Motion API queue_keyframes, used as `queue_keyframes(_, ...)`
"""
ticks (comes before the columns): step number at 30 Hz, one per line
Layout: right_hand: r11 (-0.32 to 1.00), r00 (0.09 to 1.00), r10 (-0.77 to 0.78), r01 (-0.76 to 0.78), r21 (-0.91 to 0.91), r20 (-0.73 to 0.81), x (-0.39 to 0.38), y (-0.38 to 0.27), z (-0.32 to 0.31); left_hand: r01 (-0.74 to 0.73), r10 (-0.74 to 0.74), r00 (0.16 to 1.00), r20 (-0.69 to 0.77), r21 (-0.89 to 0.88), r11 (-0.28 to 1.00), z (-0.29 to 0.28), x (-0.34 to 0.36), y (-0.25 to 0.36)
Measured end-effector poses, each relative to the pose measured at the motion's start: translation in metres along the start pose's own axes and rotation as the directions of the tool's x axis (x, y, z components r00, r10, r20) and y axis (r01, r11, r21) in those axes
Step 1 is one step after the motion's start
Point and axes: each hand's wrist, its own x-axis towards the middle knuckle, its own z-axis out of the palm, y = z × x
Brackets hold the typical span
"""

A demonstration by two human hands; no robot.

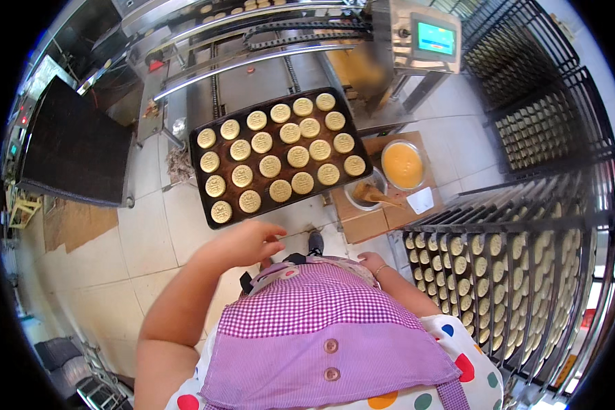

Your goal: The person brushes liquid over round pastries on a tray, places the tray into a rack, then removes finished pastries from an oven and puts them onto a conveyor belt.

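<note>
A dark baking tray [290,196] with rows of round, pale yellow stamped pastries [270,166] lies tilted across the view ahead of me. Its far side is at the end of a chain conveyor [253,85], and its near side juts out over the floor. My left hand [249,242] hovers just below the tray's near edge, empty, its fingers loosely bent and apart. Whether it touches the rim, I cannot tell. Low beside my purple apron [335,328] is my right hand [371,262], away from the tray, with its fingers partly hidden.
Right of the tray, a bowl of orange liquid [402,165] and a container with a brush [376,196] stand on cardboard [369,224]. Racks of pastry trays [492,273] line the right. A control screen [436,38] is at the back; a dark cabinet [75,147] stands left.
</note>
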Motion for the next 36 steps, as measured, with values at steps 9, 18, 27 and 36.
queue_keyframes(9,0.968,0.926,0.145,-0.061,0.244,-0.347,0.038,0.053,-0.055,0.239,-0.29,0.955,-0.068,-0.41,0.88,0.094,0.137,-0.115)
queue_keyframes(18,0.874,0.851,0.319,-0.094,0.477,-0.418,0.097,0.097,-0.132,0.205,-0.293,0.826,-0.482,-0.228,0.952,0.089,0.173,-0.161)
queue_keyframes(27,0.62,0.836,0.432,-0.004,0.785,-0.337,0.156,0.133,-0.128,-0.052,0.137,0.706,-0.694,0.142,0.989,0.009,0.229,-0.123)
queue_keyframes(36,0.424,0.79,0.567,-0.038,0.905,-0.233,0.135,0.062,-0.15,0.004,0.347,0.706,-0.618,0.494,0.87,-0.087,0.351,-0.087)
